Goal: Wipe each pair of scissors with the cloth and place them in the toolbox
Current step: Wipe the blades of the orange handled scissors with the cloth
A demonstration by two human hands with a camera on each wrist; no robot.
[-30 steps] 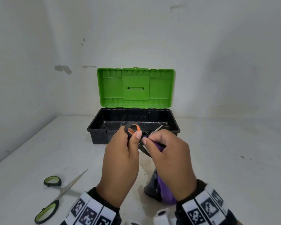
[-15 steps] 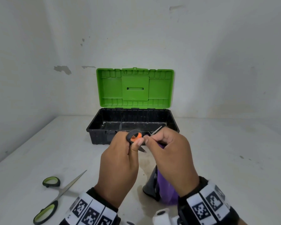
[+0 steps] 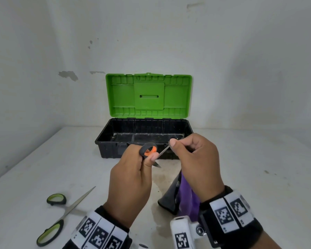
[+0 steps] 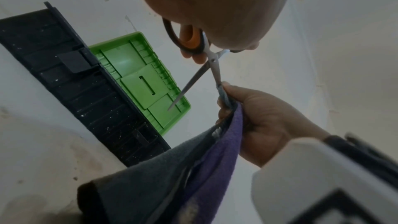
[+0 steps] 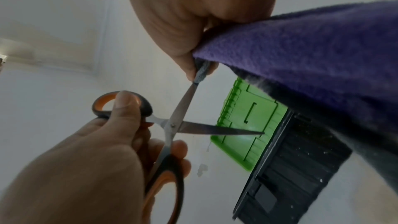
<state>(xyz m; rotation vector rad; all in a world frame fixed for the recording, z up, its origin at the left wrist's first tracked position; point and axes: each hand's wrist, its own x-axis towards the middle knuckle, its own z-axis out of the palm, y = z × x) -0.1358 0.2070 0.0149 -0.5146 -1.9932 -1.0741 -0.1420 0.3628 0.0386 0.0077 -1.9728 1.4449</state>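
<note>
fuzzy purple cloth [image 5: 301,54], shiny metal scissor blades [image 5: 215,129], glossy green plastic lid [image 3: 148,96], matt black toolbox base [image 3: 115,150]

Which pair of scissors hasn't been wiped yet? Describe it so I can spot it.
Start at the open toolbox with its green lid, then come toward the near left of the white table. The green-handled scissors lie flat there, untouched, blades apart; the orange-handled scissors are up in the hands.

Orange-handled scissors [image 5: 172,129] blades spread, cloth [image 5: 301,60] pinching one
</note>
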